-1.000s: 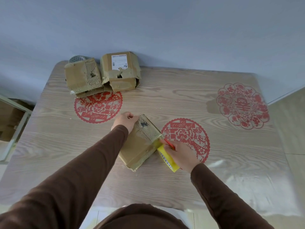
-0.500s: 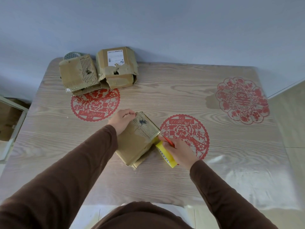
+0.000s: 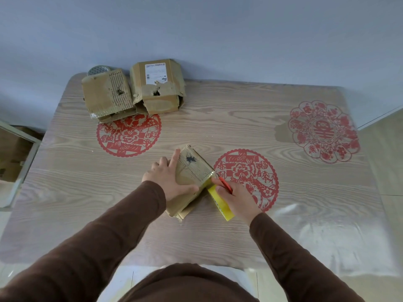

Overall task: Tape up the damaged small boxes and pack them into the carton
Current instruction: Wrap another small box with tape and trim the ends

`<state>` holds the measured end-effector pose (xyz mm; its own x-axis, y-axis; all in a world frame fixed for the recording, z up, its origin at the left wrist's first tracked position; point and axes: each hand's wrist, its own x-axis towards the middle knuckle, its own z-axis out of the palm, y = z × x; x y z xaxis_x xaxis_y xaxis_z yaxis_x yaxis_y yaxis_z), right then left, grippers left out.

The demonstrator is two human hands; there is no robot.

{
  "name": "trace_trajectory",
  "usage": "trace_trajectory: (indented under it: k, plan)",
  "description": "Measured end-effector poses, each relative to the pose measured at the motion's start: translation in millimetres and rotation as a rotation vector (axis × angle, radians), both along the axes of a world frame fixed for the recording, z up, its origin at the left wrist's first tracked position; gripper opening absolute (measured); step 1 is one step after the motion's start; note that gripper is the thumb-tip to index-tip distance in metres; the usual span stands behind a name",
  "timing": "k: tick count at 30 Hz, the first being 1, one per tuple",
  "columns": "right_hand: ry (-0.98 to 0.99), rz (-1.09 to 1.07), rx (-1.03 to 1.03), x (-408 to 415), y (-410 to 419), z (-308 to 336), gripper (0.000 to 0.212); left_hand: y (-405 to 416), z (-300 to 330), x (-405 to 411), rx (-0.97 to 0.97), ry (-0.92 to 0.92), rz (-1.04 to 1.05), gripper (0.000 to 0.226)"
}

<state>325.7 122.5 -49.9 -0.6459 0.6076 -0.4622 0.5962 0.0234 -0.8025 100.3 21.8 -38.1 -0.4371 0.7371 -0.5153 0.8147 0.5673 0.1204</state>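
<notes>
A small torn cardboard box with a dark hole in its top lies at the middle of the table. My left hand rests on its left side, fingers spread and thumb laid across the top. My right hand grips a yellow tape dispenser with a red part at the box's right edge. Two more damaged boxes stand at the far left: one with exposed corrugation, one with a white label.
The wooden table carries three red paper-cut decals under a clear cover. A round metal item sits behind the far-left box. A brown carton stands on the floor to the left. A wall runs behind the table.
My left hand slid from the box's far corner down onto its left side, fingers now spread and thumb across the top. The right hand with the dispenser stayed at the box's right edge.
</notes>
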Motion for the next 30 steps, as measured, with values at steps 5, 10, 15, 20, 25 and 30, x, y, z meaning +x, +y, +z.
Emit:
trace_trajectory:
  k: [5,10,15,20,25,30]
  plan:
    - [0.016,-0.042,-0.032,-1.8,-3.7,-0.5,0.029,7.1,7.0,-5.8,-0.076,-0.068,-0.07,0.153]
    - [0.04,-0.082,-0.052,-4.3,-4.8,3.3,0.03,4.6,5.4,-1.8,-0.074,-0.041,-0.105,0.148]
    - [0.159,-0.053,-0.043,-13.3,-0.5,40.1,0.033,12.6,11.4,-43.0,-0.032,-0.463,0.071,0.143]
    - [0.246,0.1,-0.007,-24.0,20.3,86.3,0.04,7.2,2.9,-64.5,-0.069,-0.874,0.228,0.148]
    - [0.266,0.097,-0.024,-48.0,16.8,83.5,0.036,0.2,-4.2,-75.0,0.07,-0.796,0.258,0.122]
    - [0.271,0.044,0.106,-87.2,14.5,88.0,0.035,-5.2,22.3,-66.0,0.44,-0.297,0.1,0.065]
